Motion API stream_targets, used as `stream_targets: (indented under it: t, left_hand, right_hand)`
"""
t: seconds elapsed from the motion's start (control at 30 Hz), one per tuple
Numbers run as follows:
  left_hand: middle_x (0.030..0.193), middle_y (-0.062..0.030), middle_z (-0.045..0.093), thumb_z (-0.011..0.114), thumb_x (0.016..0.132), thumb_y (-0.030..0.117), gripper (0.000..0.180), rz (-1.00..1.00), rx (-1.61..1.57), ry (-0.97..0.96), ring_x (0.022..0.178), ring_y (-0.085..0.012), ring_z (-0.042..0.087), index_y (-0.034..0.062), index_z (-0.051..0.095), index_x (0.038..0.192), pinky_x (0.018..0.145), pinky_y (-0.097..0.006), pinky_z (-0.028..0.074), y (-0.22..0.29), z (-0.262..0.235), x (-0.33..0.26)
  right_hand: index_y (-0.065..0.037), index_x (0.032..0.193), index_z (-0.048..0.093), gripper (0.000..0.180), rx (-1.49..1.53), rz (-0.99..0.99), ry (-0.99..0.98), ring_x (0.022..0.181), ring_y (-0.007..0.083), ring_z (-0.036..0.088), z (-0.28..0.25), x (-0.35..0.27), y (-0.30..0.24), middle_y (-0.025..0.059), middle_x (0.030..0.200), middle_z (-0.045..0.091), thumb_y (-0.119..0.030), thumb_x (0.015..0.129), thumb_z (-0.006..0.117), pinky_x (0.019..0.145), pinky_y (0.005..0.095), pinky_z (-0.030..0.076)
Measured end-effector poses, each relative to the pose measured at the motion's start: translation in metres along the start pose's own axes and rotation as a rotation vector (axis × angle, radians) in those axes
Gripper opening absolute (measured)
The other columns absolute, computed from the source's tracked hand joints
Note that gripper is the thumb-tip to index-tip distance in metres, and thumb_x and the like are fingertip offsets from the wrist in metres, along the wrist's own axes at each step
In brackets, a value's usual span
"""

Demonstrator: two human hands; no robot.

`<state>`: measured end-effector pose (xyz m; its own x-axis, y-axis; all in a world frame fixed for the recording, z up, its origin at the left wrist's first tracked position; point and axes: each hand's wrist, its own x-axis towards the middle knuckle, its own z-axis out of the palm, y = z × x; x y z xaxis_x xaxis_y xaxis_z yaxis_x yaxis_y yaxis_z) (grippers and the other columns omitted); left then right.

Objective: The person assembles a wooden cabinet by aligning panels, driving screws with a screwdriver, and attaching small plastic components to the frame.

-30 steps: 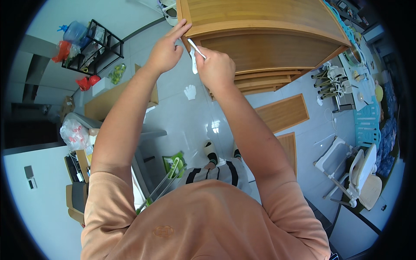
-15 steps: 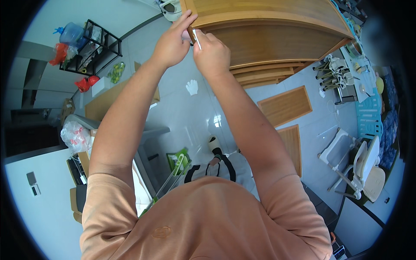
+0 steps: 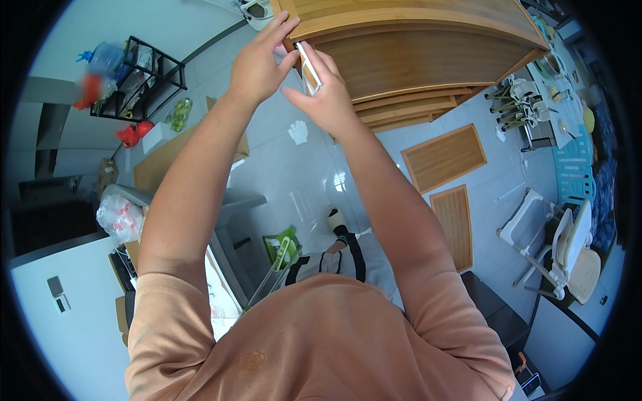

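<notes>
Wooden cabinet panel [image 3: 428, 47], a large curved piece of light brown slatted wood, is seen at the top of the view, with its near left corner met by both hands. A small flat white strip [image 3: 309, 69], narrow and pale, is gripped by the right hand [image 3: 328, 97] between the thumb and the curled fingers, its upper end laid against the corner edge of the panel. The left hand [image 3: 257, 63] is raised just beside it, with the fingers stretched out and the fingertips touching the panel's corner; nothing is seen closed inside this hand. The two hands are set close together, nearly touching at the strip.

Below the panel, several further wooden boards are stacked along its lower edge. On the pale grey tiled floor [image 3: 301, 187], a white glove [image 3: 298, 131] is lying just beside the right forearm. Two flat rectangular wooden slatted panels [image 3: 445, 157] are laid on the floor to the right, well apart from the hands. A black wire shelf rack [image 3: 137, 80] holding bags and bottles is stood at the upper left. A white folding stool [image 3: 535, 227] is seen at the right edge.
</notes>
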<state>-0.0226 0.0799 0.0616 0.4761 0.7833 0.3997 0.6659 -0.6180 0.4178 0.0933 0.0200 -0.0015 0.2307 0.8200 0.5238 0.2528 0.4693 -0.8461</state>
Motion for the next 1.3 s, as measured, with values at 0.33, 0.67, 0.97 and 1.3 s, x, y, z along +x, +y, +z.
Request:
stream_targets:
  t: [0.33,0.67,0.97,1.3]
  left_hand:
    - [0.135,-0.0033,0.041,0.063,0.074,0.005,0.059,-0.007,0.054,-0.037,0.116,-0.0264,0.047,0.0232,0.044,0.128,0.086,-0.031,0.045,-0.001,-0.005,0.0]
    - [0.137,-0.0031,0.039,0.06,0.074,0.003,0.06,0.048,0.089,-0.015,0.117,-0.0245,0.047,0.0212,0.043,0.129,0.077,-0.028,0.047,0.0,-0.007,0.001]
    - [0.137,-0.0057,0.038,0.058,0.073,0.0,0.062,0.042,0.065,-0.016,0.119,-0.0257,0.045,0.0191,0.043,0.13,0.082,-0.028,0.046,0.002,-0.007,0.0]
    - [0.138,-0.0076,0.038,0.049,0.07,-0.006,0.064,0.003,0.025,-0.024,0.12,-0.0269,0.044,0.0178,0.044,0.129,0.088,-0.03,0.044,0.007,-0.008,-0.001]
  right_hand:
    - [-0.017,0.101,0.065,0.028,-0.289,0.147,0.122,0.07,0.0281,0.06,0.002,0.008,0.001,0.0072,0.079,0.061,-0.012,0.073,0.063,0.062,0.0382,0.049]
    - [-0.015,0.095,0.067,0.023,-0.185,0.107,0.218,0.064,0.0253,0.06,0.01,0.012,0.003,0.0064,0.072,0.06,-0.02,0.072,0.069,0.056,0.0349,0.048]
    - [-0.011,0.093,0.067,0.021,0.0,0.075,0.309,0.065,0.0269,0.06,0.021,0.013,0.016,0.0076,0.074,0.061,-0.014,0.072,0.068,0.057,0.035,0.048]
    - [-0.011,0.095,0.063,0.027,-0.18,-0.043,0.22,0.071,0.0282,0.061,0.02,0.017,0.018,0.0067,0.083,0.062,-0.012,0.068,0.067,0.06,0.0369,0.049]
